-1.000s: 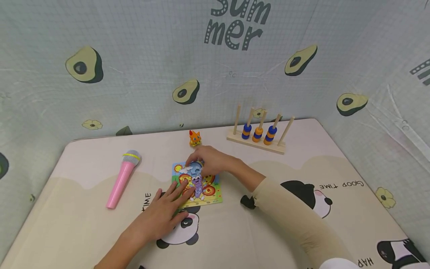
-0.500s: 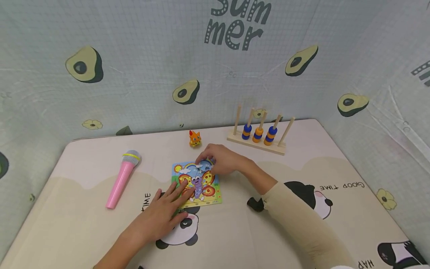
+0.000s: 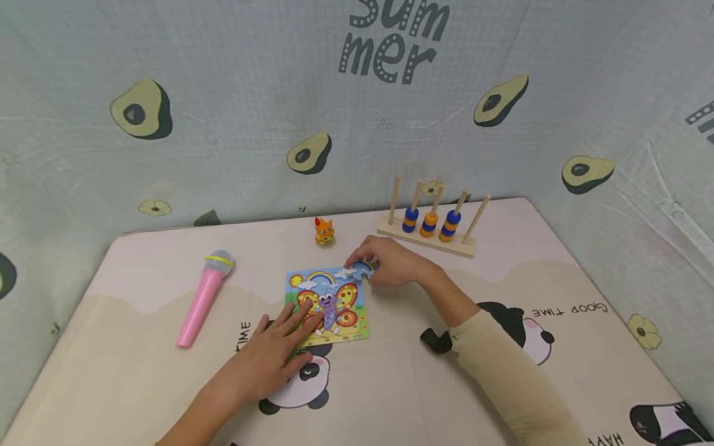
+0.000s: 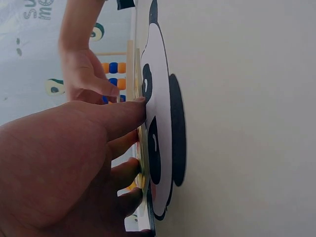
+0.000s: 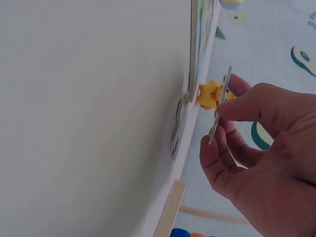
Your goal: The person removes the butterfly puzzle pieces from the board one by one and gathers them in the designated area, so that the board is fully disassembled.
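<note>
A butterfly jigsaw puzzle [image 3: 329, 310] lies in its flat board on the table, seen from above in the head view. My left hand [image 3: 273, 356] rests on its lower left part with fingers spread; in the left wrist view the thumb touches the board's near edge. Just past the upper right corner, my right hand [image 3: 390, 261] pinches a blue puzzle piece [image 3: 364, 269] with a rainbow on it. That piece shows edge-on between thumb and fingers in the right wrist view. Another thin flat piece [image 5: 177, 129] appears edge-on by the board's corner there.
A pink toy microphone [image 3: 205, 300] lies to the left. Behind the puzzle stands a small orange animal figure [image 3: 324, 231]. At the back right is a wooden peg stand [image 3: 426, 238] with blue and orange beads. A printed curtain [image 3: 234, 124] hangs behind the table.
My right hand has moved right, from over the puzzle's upper middle to beyond its upper right corner, with the puzzle piece. The left hand has stayed in place on the board.
</note>
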